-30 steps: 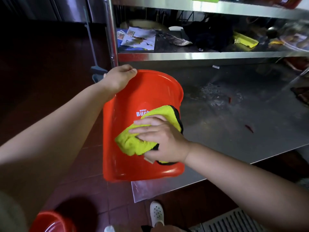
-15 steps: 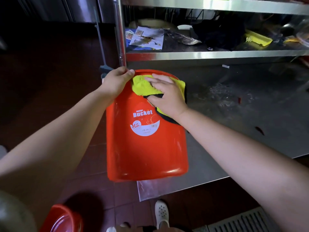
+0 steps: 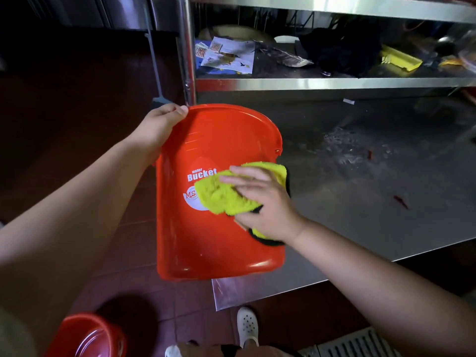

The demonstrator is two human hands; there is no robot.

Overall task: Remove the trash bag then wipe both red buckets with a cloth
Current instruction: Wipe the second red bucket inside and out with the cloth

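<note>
Bucket (image 3: 219,228) lies tilted, rim away; left hand (image 3: 157,127) grips that rim, right hand (image 3: 262,202) flat, pressing cloth (image 3: 221,194) mid-wall.

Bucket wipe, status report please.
Left hand grips red bucket by rim. Right hand presses yellow cloth flat on its label side. Second bucket on floor. Nothing in the way.

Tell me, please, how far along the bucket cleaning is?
No trash bag shows on either bucket. The left hand holds the red bucket by its rim while the right hand presses the yellow cloth against its side. The second red bucket waits on the floor.
</note>
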